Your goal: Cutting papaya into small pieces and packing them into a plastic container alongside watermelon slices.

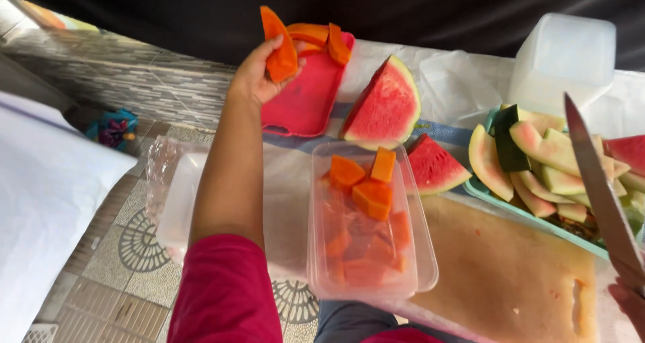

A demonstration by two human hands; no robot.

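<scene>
My left hand (259,74) is raised over the red tray (306,101) and grips a long orange papaya slice (279,47). More papaya slices (322,37) lie at the tray's far end. A clear plastic container (369,222) with several orange and red fruit chunks sits in front of me. My right hand (631,306) shows only at the lower right corner, holding a large knife (598,182) with its blade pointing up and away over the wooden cutting board (504,269).
Two watermelon wedges (386,108) (433,165) lie behind the container. A teal tray (537,219) holds several watermelon rinds (537,155). A white plastic tub (561,57) stands at the back right. Tiled floor shows at the left.
</scene>
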